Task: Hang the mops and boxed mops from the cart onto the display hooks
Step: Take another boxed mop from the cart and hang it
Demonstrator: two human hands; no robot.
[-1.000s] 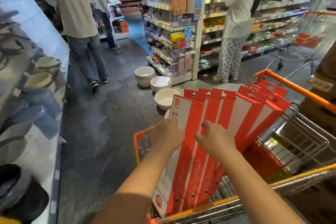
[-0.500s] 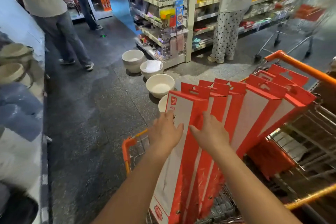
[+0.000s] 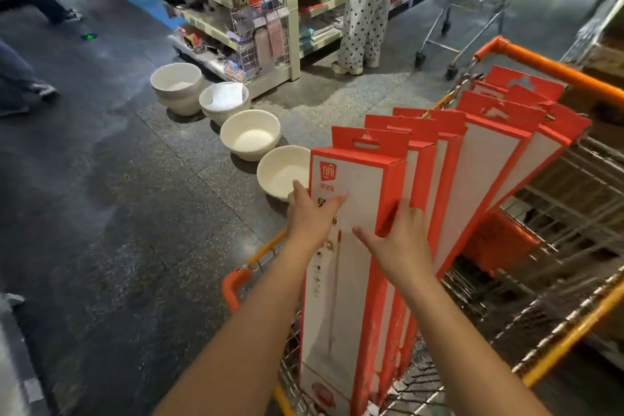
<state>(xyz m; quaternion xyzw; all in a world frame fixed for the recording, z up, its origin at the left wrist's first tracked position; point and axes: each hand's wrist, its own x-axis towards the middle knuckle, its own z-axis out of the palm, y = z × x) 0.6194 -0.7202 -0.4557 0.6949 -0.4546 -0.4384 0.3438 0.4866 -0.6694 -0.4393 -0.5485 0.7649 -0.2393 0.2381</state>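
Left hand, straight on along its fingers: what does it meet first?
The left hand grips the front boxed mop at its left edge and would slide up it. Beyond: the nearest white basin, probably lower, on the floor.

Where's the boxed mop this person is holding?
Head view: the front boxed mop stands at the left end of the row in the orange cart, held between the left hand and right hand.

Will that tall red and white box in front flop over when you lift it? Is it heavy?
It looks stiff: the front box has straight cardboard edges, so it probably won't flop. Being long and thin, it's likely light. Standing on its narrow end in the cart, it could tip; the left hand and right hand grip its sides.
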